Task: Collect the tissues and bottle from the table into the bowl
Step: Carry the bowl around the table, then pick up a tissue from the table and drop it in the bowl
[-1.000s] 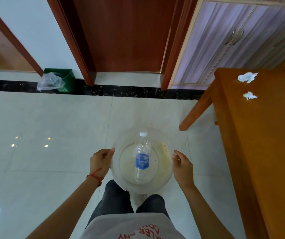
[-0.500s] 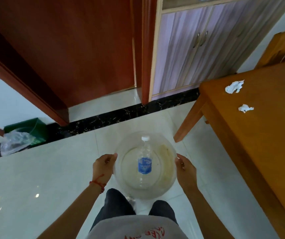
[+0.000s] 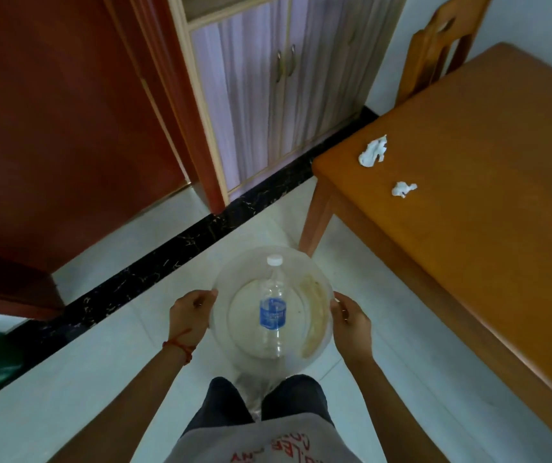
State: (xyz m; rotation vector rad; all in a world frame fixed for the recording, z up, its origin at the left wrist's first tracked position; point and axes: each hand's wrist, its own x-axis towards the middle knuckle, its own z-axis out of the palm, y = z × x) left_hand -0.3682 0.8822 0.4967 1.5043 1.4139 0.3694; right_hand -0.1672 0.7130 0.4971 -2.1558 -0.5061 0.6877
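While both hands, left hand (image 3: 191,315) and right hand (image 3: 352,320), clasp its rim, the round clear plastic bowl (image 3: 314,342) cradles a ribbed water bottle (image 3: 273,312). Two crumpled white tissues (image 3: 373,152) lie on the smooth wooden table (image 3: 488,202).

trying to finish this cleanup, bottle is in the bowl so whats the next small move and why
Probably step to the table and free the right hand for the nearer tissue. The bottle already lies in the bowl, both hands grip its rim, and two tissues remain on the table.
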